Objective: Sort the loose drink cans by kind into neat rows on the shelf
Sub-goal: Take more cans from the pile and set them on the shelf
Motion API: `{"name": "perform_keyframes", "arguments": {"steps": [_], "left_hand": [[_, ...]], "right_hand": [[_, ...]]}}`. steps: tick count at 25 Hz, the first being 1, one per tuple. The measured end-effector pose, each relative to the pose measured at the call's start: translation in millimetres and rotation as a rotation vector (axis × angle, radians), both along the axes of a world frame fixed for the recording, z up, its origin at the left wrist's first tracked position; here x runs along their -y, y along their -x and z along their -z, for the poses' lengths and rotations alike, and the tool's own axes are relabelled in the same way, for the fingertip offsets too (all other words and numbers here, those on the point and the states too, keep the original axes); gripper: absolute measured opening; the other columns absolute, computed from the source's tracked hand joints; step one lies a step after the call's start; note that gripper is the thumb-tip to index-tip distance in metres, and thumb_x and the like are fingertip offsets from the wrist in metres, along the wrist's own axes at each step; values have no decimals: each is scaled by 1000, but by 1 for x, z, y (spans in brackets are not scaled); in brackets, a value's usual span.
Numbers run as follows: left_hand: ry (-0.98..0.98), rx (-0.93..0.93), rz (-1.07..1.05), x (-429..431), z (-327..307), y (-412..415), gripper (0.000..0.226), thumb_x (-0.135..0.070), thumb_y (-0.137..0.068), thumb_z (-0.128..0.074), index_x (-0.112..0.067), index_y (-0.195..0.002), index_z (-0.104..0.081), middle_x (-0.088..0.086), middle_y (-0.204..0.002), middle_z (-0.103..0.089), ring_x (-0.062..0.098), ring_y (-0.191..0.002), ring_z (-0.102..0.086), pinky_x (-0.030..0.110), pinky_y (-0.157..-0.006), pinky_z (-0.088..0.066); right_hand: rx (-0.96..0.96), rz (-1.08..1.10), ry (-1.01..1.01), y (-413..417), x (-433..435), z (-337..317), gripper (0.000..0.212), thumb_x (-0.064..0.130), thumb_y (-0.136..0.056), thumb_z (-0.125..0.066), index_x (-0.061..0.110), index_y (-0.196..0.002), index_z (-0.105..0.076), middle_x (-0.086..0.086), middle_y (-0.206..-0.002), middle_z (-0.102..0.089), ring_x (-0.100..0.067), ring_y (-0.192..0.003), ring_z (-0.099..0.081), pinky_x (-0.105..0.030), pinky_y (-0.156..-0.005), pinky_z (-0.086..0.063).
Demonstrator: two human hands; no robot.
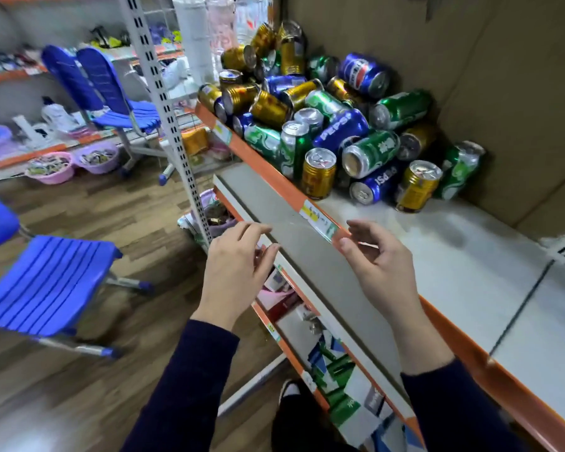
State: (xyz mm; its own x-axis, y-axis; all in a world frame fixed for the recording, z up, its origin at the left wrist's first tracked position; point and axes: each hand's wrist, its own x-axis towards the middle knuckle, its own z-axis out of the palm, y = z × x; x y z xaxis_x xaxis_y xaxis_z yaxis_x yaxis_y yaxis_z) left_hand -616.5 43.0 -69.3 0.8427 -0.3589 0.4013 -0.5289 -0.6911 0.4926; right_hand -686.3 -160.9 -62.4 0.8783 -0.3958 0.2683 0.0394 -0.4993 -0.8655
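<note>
Sleeves [190,386]: dark, both reaching up from below toward the shelf [454,256].
Left hand [238,269]: empty, fingers loosely curled; in front of and below the shelf's orange edge [454,327], over a grey lower board [307,243].
Right hand [379,269]: empty, fingers loosely bent and spread; at the shelf's orange edge, beside a price label [318,220]. Contact with the edge cannot be told.
Cans [323,119]: a loose heap at the shelf's far end, against the cardboard back [470,76]. Gold, green and blue kinds are mixed and piled on one another.
Axes: most lie on their sides, long axes at all angles. A blue can [341,128] slants across mid-heap. A green can [371,154] below it turns one round end toward the shelf edge.
Upright: two gold cans [318,174] stand top up at the heap's near rim, one just inside the edge. The other [418,187] is farther in, leaning slightly.
Around: a slotted post [163,102] left of the shelf, blue chairs [46,282] on the wood floor beyond it, and boxed goods [333,363] under the shelf.
</note>
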Motion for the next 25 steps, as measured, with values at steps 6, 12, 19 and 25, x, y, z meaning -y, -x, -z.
{"name": "perform_keyframes", "arguments": {"steps": [6,12,19,25], "left_hand": [[-3,83,-49,-14,-13,-119,28,-27,-92,-60,-11,-115,-64,2,-109,-64,21,-99,-60,41,-87,-47],[22,142,-66,-4,-31,-236,28,-27,-93,-60,-12,-116,-63,2,-111,-64,22,-103,-60,45,-88,-47],[31,163,22,10,-49,-363,29,-29,-97,-53,-13,-120,-61,3,-116,-62,22,-107,-57,41,-91,-44],[52,179,222,15,-56,-503,30,-30,-96,-52,-12,-119,-61,5,-117,-63,25,-106,-59,42,-93,-45]], "right_hand": [[153,-16,-11,-130,-4,-31,29,29,-85,-64,24,-113,-65,4,-102,-68,-8,-96,-64,-25,-84,-53],[214,5,5,-248,11,-65,26,30,-84,-63,26,-110,-64,7,-101,-67,-5,-96,-64,-21,-85,-50],[94,47,162,-365,23,-93,27,21,-87,-66,20,-114,-64,10,-97,-65,6,-86,-59,-7,-76,-45],[0,228,333,-454,21,-108,30,22,-86,-66,16,-116,-64,0,-104,-66,-17,-98,-62,-31,-92,-48]]}}
